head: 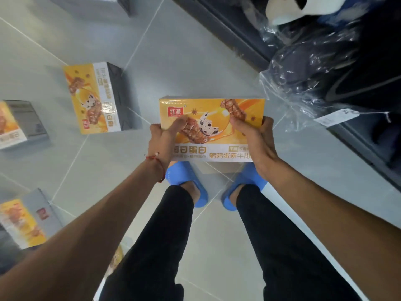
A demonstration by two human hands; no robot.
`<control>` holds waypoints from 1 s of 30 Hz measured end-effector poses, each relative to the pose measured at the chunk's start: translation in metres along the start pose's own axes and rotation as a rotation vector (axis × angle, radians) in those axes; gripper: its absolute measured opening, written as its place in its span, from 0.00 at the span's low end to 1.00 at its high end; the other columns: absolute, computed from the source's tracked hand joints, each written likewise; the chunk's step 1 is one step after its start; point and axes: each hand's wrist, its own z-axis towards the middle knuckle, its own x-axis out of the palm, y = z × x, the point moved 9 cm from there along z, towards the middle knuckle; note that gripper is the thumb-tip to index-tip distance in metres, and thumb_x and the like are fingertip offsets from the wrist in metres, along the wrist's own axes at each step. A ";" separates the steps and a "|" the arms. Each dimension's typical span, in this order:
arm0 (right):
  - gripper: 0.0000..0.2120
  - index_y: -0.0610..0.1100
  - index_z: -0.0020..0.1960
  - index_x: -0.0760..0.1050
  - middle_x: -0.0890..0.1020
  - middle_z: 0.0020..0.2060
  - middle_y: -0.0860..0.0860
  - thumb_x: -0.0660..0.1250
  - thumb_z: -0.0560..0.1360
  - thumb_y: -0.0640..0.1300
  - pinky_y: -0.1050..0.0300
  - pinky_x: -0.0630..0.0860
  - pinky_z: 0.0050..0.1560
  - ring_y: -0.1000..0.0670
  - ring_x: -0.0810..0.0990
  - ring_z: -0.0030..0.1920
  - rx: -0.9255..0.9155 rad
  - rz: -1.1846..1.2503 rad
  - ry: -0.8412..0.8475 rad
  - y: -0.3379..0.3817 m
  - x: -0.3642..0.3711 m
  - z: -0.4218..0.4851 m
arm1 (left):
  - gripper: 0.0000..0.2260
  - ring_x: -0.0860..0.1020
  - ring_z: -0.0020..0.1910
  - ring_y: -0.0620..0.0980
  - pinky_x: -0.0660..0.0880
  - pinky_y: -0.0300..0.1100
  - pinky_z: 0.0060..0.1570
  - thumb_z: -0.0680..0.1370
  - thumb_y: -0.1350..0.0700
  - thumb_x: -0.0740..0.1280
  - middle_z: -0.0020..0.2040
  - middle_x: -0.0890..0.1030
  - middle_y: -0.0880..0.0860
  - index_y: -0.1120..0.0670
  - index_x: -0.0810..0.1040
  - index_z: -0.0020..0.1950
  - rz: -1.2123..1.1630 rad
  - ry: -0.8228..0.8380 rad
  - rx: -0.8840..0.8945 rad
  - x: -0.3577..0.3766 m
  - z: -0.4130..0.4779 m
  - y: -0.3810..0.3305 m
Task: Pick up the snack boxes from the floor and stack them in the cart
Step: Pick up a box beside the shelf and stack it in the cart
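Left hand [161, 140] and right hand [253, 135] were curled around the two short ends of one orange snack box [212, 127], with the thumbs pressed on its printed top face and the other fingers hidden under it. This held box was kept level in the air, directly above a pair of blue slippers [186, 181]. To the left of the held box, three more boxes were lying on the grey tiled floor [184, 51]: a near box [95, 98], an edge box [13, 124] and a lower box [23, 222]. To its right, dark clothing in clear plastic bags [314, 72] was piled.
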 end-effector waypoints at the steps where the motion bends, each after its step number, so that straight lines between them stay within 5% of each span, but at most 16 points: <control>1: 0.33 0.48 0.64 0.66 0.83 0.49 0.54 0.78 0.69 0.58 0.51 0.82 0.44 0.52 0.86 0.45 0.005 -0.010 -0.007 0.007 -0.003 -0.017 | 0.31 0.83 0.52 0.53 0.79 0.53 0.56 0.64 0.32 0.70 0.53 0.82 0.50 0.49 0.69 0.59 -0.023 -0.006 -0.007 -0.007 -0.016 -0.004; 4: 0.33 0.48 0.63 0.65 0.83 0.49 0.52 0.78 0.70 0.61 0.52 0.81 0.44 0.50 0.86 0.47 0.012 -0.003 -0.035 0.028 -0.015 -0.066 | 0.34 0.83 0.54 0.53 0.77 0.56 0.60 0.61 0.26 0.69 0.55 0.82 0.50 0.47 0.70 0.56 -0.075 -0.028 -0.030 -0.025 -0.062 -0.014; 8: 0.32 0.46 0.62 0.66 0.84 0.50 0.49 0.75 0.72 0.64 0.48 0.85 0.48 0.49 0.87 0.46 0.014 0.095 -0.067 0.058 -0.034 -0.130 | 0.51 0.83 0.56 0.53 0.75 0.58 0.62 0.56 0.15 0.61 0.57 0.84 0.51 0.49 0.75 0.65 -0.135 -0.037 0.020 -0.049 -0.118 -0.032; 14: 0.25 0.48 0.63 0.68 0.85 0.52 0.48 0.72 0.76 0.61 0.50 0.83 0.47 0.50 0.88 0.47 -0.022 0.180 -0.053 0.112 -0.062 -0.220 | 0.52 0.84 0.57 0.52 0.75 0.60 0.62 0.56 0.14 0.60 0.58 0.85 0.50 0.48 0.74 0.68 -0.253 -0.038 0.037 -0.075 -0.217 -0.060; 16: 0.22 0.47 0.64 0.68 0.85 0.53 0.48 0.72 0.78 0.57 0.54 0.82 0.43 0.51 0.87 0.45 -0.051 0.193 -0.030 0.130 -0.072 -0.248 | 0.48 0.83 0.57 0.51 0.74 0.59 0.62 0.58 0.16 0.62 0.58 0.84 0.49 0.47 0.73 0.67 -0.292 -0.048 0.035 -0.084 -0.257 -0.077; 21: 0.24 0.50 0.70 0.71 0.86 0.54 0.51 0.71 0.76 0.48 0.55 0.81 0.46 0.51 0.87 0.50 -0.183 0.269 0.077 0.174 -0.095 -0.315 | 0.08 0.81 0.44 0.48 0.75 0.51 0.58 0.81 0.44 0.61 0.34 0.85 0.43 0.46 0.75 0.48 -0.391 -0.067 0.119 -0.103 -0.342 -0.120; 25: 0.25 0.40 0.66 0.78 0.86 0.46 0.49 0.68 0.71 0.46 0.57 0.80 0.42 0.50 0.85 0.44 -0.281 0.317 0.118 0.206 -0.110 -0.358 | 0.07 0.79 0.41 0.49 0.74 0.56 0.58 0.77 0.48 0.61 0.29 0.81 0.43 0.49 0.73 0.44 -0.384 -0.004 0.158 -0.113 -0.386 -0.150; 30: 0.13 0.42 0.58 0.77 0.84 0.41 0.52 0.64 0.73 0.38 0.60 0.77 0.39 0.52 0.82 0.41 -0.379 0.392 0.100 0.228 -0.126 -0.399 | 0.18 0.80 0.45 0.51 0.77 0.52 0.50 0.64 0.49 0.62 0.42 0.82 0.48 0.47 0.77 0.53 -0.349 0.095 0.237 -0.123 -0.418 -0.180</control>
